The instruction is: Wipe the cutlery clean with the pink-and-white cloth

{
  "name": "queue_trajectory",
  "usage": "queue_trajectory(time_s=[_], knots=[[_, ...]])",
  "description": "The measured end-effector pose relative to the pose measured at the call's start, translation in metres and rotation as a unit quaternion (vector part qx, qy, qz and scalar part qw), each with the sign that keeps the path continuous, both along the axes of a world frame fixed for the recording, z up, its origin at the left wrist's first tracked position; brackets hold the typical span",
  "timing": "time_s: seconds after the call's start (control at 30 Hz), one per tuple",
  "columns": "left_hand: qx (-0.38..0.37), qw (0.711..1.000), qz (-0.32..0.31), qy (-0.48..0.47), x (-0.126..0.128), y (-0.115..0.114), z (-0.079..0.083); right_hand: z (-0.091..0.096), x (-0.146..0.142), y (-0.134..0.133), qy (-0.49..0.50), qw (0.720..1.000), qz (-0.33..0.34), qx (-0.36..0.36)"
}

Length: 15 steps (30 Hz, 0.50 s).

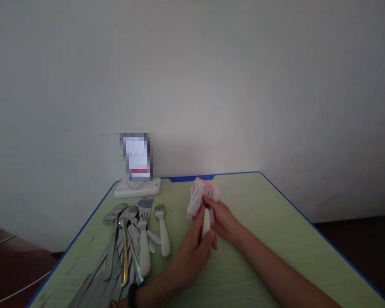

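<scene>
Fork [206, 220] with a pale handle is up over the green table [259, 205], and the left hand's [191, 254] fingers are closed tight on that handle. Beside the left arm lies a pile of spoons and forks [114, 263]; I cannot tell which are done. The right hand [223, 218] pinches a pink and white cloth [197, 196] against the prongs, so this one looks partway done. Farther back, a blurry screen [137, 156] stands on a white base [137, 188] near the wall [192, 85].
</scene>
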<state>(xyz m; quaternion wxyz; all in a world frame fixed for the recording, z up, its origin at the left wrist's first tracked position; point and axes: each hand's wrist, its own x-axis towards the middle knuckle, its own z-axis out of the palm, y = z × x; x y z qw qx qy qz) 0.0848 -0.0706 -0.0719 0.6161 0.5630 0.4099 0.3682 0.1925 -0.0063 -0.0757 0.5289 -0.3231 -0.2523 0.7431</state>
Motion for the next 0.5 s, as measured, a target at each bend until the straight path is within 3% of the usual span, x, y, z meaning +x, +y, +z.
queue_trajectory(time_s=[0.5], knots=[[0.0,1.0,0.002,-0.003,-0.0002,-0.0004,-0.0036,0.0013,-0.0007,-0.0012,-0.016,1.0,0.0,0.0]])
